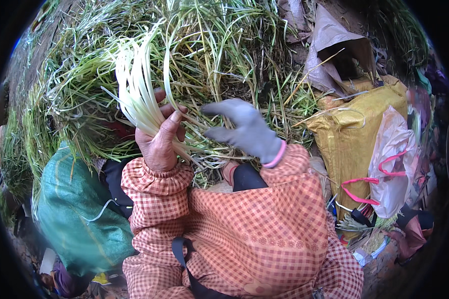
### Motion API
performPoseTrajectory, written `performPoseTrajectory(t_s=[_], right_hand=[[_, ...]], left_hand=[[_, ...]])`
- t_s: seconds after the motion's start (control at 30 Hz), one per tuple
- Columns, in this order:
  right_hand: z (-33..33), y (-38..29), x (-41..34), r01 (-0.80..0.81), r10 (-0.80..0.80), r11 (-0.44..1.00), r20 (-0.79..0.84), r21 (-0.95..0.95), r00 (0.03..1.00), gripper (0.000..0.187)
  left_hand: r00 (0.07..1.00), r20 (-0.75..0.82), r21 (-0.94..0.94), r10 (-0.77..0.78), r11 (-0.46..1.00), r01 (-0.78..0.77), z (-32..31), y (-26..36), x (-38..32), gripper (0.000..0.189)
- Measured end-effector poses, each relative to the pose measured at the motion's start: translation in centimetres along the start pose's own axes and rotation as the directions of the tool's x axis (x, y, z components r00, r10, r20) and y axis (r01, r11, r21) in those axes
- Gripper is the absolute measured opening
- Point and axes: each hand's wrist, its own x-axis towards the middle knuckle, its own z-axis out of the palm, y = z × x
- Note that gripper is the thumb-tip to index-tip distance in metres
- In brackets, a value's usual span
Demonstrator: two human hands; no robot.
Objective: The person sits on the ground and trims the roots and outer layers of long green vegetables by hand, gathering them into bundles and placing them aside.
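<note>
My bare left hand (161, 136) grips a bunch of long pale stalks (140, 93), which look like blanched chives. Their white lengths arch up above my thumb, while thinner ends stick out below the fist. One separate stalk (167, 71) rises between my thumb and fingers. To the right is my right hand (243, 129), in a grey glove with a pink cuff. Its thumb and fingers are spread, slightly blurred, a short way from the bunch, and nothing shows between them. Behind both hands lies a large heap of loose green stalks (224, 48).
A green woven sack (80, 216) bulges at the left. On the right are a yellow woven sack (353, 138), a white plastic bag (393, 168) with pink handles, and an open greyish sack (333, 48). A checked apron (254, 224) covers my lap.
</note>
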Motion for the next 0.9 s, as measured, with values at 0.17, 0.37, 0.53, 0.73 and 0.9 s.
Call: performPoseTrajectory(t_s=[0.17,0.37,0.53,0.73,0.9], right_hand=[[-0.6,2.2,-2.3,-0.237,0.225,0.942,0.078,0.238,0.971,0.014],[-7.5,8.0,-7.8,-0.782,0.783,0.597,-0.079,-0.182,0.617,0.028],[-6.1,3.2,-5.2,-0.464,0.461,0.886,-0.085,-0.021,0.883,0.039],[0.8,0.4,-1.2,-0.080,0.073,0.992,0.071,0.093,0.995,0.033],[-0.3,-0.8,-3.1,-0.508,0.722,0.604,-0.152,0.614,0.675,0.024]], left_hand=[[0.991,-0.060,0.029,0.120,0.993,-0.119,-1.6,0.8,0.9,0.049],[0.966,-0.155,0.092,0.205,0.977,-0.192,-3.9,2.0,1.8,0.043],[0.988,-0.112,0.119,0.103,0.989,-0.090,-0.6,0.7,0.4,0.042],[0.968,-0.229,0.044,0.100,0.995,-0.092,0.0,3.8,1.1,0.034],[0.927,-0.366,0.035,0.083,0.996,-0.076,-0.6,3.5,1.7,0.020]])
